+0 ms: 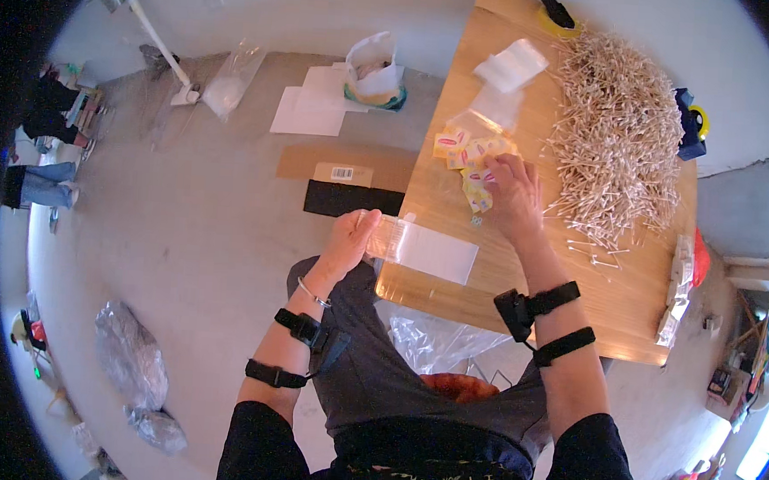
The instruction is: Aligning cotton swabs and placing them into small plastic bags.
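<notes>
At the table's near left corner, my left hand point(349, 242) is closed on a clear plastic bag point(387, 237). The bag's filled end looks like it holds thin sticks, and its flat white-looking part point(441, 255) stretches right over the tabletop. My right hand point(517, 195) reaches over a loose pile of small yellow printed cards point(475, 193), fingertips pinched on one of them. Farther back lie a few flat clear bags point(497, 106) and a white stack of bags point(511, 65). To the right of my right hand spreads a large heap of cotton swabs point(620, 131).
The wooden table point(522, 288) has a black tape dispenser point(557, 11) at the back and a blue one point(692, 131) on the right. White packets point(679, 289) line its right edge. On the floor stand a white bag point(376, 68) and a cardboard piece point(306, 160).
</notes>
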### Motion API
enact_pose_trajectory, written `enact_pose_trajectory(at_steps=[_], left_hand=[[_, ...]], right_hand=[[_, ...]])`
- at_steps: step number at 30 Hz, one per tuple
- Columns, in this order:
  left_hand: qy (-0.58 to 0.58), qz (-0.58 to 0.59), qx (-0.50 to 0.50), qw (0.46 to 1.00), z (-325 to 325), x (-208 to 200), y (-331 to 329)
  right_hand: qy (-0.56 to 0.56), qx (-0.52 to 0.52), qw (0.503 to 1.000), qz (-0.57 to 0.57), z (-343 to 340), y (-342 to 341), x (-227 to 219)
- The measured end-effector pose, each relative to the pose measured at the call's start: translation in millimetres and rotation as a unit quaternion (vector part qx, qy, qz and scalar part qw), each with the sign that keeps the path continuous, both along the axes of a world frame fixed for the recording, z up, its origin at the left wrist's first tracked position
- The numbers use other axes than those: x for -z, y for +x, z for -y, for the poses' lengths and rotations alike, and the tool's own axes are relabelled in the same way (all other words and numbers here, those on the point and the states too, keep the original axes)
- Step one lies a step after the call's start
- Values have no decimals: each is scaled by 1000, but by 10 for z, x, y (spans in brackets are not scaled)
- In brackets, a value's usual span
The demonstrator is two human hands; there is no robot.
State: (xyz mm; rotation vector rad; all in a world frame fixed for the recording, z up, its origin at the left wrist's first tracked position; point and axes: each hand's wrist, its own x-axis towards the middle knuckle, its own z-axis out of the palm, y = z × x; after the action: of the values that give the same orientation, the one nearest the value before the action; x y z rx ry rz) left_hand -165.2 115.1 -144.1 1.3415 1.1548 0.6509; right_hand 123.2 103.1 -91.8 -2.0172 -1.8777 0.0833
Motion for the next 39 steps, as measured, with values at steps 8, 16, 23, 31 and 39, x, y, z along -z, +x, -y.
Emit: enact_pose_trajectory(at_steps=[8, 16, 23, 31, 39], left_hand=[[-5, -31, 10, 999, -20, -100, 75], [6, 8, 4, 1000, -9, -65, 13], [48, 10, -3, 999, 13, -163, 96], [46, -15, -2, 999, 7, -126, 65], [56, 9, -10, 998, -9, -50, 75]], right_hand=[[-34, -12, 997, -64, -28, 285, -60], [-117, 184, 744, -631, 402, -196, -449], [-248, 168, 687, -662, 617, -845, -160], [-245, 179, 730, -613, 549, -978, -113], [-227, 165, 781, -558, 476, -1003, -142]])
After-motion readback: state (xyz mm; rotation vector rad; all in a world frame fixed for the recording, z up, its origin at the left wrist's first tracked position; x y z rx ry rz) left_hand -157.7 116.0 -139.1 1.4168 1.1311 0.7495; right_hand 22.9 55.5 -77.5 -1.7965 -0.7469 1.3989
